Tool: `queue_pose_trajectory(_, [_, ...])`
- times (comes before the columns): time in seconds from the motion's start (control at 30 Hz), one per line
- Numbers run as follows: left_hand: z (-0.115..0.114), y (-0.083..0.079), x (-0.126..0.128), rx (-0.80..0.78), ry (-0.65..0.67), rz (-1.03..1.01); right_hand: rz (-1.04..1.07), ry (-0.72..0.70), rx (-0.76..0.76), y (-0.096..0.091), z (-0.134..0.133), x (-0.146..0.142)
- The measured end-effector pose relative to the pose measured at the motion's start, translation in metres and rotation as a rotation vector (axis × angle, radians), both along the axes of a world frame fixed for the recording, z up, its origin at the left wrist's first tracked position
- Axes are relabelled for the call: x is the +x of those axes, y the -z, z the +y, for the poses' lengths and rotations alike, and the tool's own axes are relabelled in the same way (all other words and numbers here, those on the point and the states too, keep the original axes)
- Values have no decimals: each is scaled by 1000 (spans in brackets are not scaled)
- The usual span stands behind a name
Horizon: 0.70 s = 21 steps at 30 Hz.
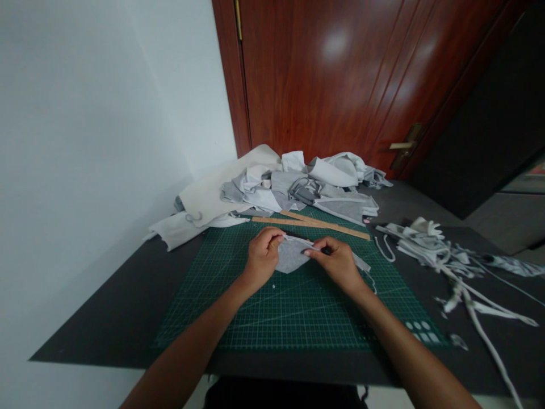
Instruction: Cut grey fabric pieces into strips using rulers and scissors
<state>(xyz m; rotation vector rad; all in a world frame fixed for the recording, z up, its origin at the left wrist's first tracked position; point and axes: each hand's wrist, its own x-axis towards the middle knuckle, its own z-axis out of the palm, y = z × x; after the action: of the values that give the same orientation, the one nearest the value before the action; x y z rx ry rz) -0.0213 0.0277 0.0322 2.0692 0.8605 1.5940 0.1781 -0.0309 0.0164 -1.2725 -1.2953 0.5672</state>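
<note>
Head view: left hand (261,257) and right hand (337,262) each pinch the top edge of a grey cloth piece (292,260). It lies flat on the green mat (298,312), just in front of two rulers (317,223), with a cloth pile (276,187) behind and strips (447,261) to the right. The edge looks like it is being folded or lined up, which goes best with both pinches level, the cloth taut between them, and the edge square to the grid.

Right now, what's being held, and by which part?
A small grey fabric piece, flat on the green cutting mat. The left-hand grip pinches its upper left corner; the right-hand grip pinches its upper edge further right.
</note>
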Motion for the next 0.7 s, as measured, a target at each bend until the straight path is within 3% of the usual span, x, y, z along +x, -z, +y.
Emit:
queue_pose_trajectory(0.2, [0, 2, 3, -97, -20, -34, 229, -98, -23, -2, 3, -3])
queue_pose_trajectory(0.43, [5, 13, 9, -414, 63, -242, 299, -194, -106, 4, 4, -3])
queue_pose_trajectory(0.57, [2, 14, 13, -440, 107, -215, 95, -192, -101, 5, 1, -1])
queue_pose_trajectory(0.7, [-9, 11, 16, -397, 175, -112, -299, -68, 115, -2, -10, -5])
